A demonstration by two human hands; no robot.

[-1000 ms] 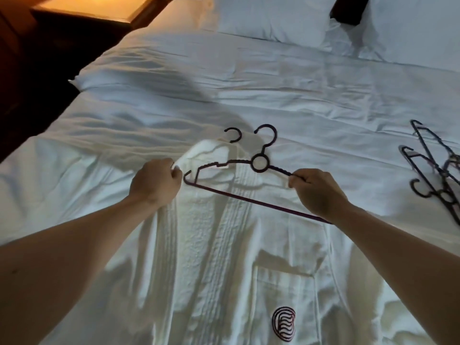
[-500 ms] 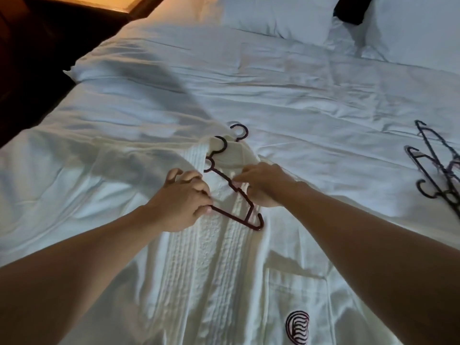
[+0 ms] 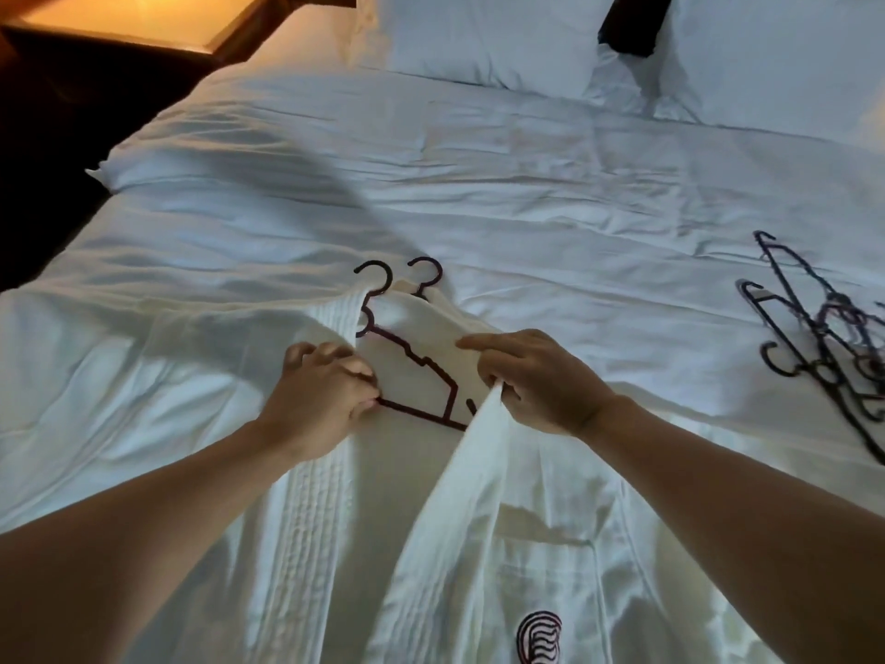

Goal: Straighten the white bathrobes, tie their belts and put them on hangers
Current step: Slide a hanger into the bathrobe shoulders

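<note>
White bathrobe [image 3: 431,543] around dark hanger [image 3: 416,376]

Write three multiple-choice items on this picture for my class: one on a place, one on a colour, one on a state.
1. Where do the spare hangers lie?
A. on the bed, to the right
B. on the bedside table
C. on a pillow

2. What colour is the bathrobe?
A. blue
B. white
C. grey

3. What does the right hand do?
A. rests flat
B. holds a pillow
C. grips the robe's front edge

Answers: 1 A, they lie on the sheet at the right edge. 2 B, its cloth is white. 3 C, its fingers curl round the lifted edge while the left hand holds the hanger.
</note>
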